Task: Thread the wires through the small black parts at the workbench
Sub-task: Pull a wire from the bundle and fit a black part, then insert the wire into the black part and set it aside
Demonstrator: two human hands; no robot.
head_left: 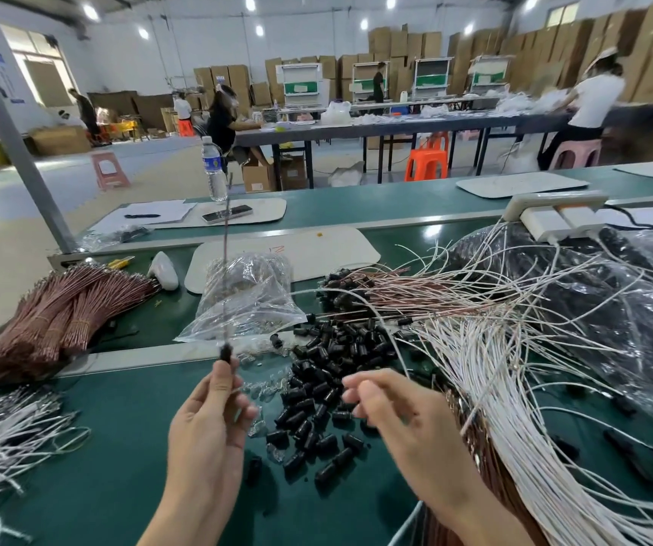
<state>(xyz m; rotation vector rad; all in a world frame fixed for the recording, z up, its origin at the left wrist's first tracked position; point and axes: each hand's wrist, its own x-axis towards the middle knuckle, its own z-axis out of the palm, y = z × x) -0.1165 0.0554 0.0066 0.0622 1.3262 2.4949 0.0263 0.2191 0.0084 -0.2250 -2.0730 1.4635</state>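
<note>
Clearly the left hand pinches a thin wire upright, a small black part just above the pinch. The wire looks light and whippy, best held close under the part. The right hand, blurred, hovers over the pile of black parts; I cannot tell its grip.

R hand: fingertips motion-blurred, grip unclear; white wires: cut off at lower-right edge; worker, upper right: blurred.

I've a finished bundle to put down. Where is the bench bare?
Bare green mat lies between the loose white wires at left and the left hand. The middle is crowded with black parts; a wire fan covers the right.
</note>
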